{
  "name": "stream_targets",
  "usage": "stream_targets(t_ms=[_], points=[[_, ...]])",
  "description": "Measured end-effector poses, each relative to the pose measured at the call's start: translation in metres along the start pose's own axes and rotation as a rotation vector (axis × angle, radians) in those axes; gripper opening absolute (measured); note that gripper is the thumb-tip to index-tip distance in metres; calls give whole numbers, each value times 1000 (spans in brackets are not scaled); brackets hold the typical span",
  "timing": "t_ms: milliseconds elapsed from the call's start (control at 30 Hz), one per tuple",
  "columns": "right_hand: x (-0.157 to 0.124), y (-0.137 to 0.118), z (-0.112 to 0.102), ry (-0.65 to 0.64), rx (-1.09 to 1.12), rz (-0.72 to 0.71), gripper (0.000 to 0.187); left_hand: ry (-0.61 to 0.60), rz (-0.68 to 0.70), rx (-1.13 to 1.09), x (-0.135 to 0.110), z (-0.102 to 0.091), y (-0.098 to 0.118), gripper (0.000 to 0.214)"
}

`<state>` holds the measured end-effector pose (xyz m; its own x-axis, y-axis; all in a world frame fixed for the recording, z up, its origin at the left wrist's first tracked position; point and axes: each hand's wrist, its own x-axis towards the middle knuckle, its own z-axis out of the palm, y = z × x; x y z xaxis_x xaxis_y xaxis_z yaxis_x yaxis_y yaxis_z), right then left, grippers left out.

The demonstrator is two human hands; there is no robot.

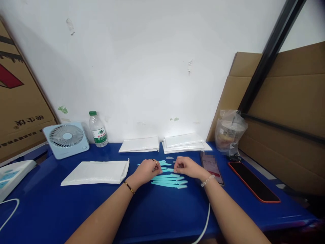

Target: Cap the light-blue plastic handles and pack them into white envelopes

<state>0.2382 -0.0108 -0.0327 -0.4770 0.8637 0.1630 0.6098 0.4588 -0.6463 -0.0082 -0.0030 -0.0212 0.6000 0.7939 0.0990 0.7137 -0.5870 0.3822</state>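
Several thin turquoise plastic pieces point(169, 180) lie side by side on the blue table point(157, 213), just in front of my hands. My left hand point(146, 170), with a ring and a gold bracelet, rests curled over the left ends of the pieces. My right hand point(187, 166), wearing a bead bracelet, has its fingers pinched together over the upper pieces. What either hand grips is too small to make out.
A white padded mailer point(96, 172) lies left of my hands; more white stacks point(140, 144) point(185, 141) sit at the back. A small fan point(66, 139), water bottle point(98, 129), bagged cup point(230, 130), two phones point(212, 166) point(253, 181), a white cable point(204, 225) and cardboard point(291, 115) surround them.
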Motion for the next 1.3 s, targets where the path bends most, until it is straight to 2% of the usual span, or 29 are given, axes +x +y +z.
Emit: stream_targets(t_ms=[167,267,367,467,533,633,700,833,900,1000,1100,1167,1300], points=[[-2,13,-12,155,-99,102,11,96,-82,85,2,-5,-14,17],[-4,11,-13,195,-112,99,9,168,-103,74,1,-4,-16,17],[-4,2,-7,90,-56,41,17,163,-47,15,-2,-3,-10,23],[-3,-3,2,-55,-39,0,19,43,64,-2,-3,0,-1,20],[-1,-3,7,-97,-21,0,17,-12,87,19,-3,2,3,16],[0,2,8,-111,5,16,15,-26,60,44,-1,3,4,14],[0,6,5,-70,4,30,13,-5,36,76,-1,0,0,14],[-4,9,-9,116,-20,92,12,71,-74,101,0,-8,-13,14],[-7,7,-16,139,-22,91,13,101,-117,72,-1,-10,-16,14],[-11,1,-18,-20,4,63,19,93,-73,8,-2,-8,-12,20],[-10,-3,-13,-203,30,39,23,13,24,-45,-3,-2,-3,25],[-8,-2,-8,-221,37,30,22,-37,55,-52,-3,2,2,23],[-4,1,-4,-131,21,35,17,-65,72,3,-2,2,3,16]])
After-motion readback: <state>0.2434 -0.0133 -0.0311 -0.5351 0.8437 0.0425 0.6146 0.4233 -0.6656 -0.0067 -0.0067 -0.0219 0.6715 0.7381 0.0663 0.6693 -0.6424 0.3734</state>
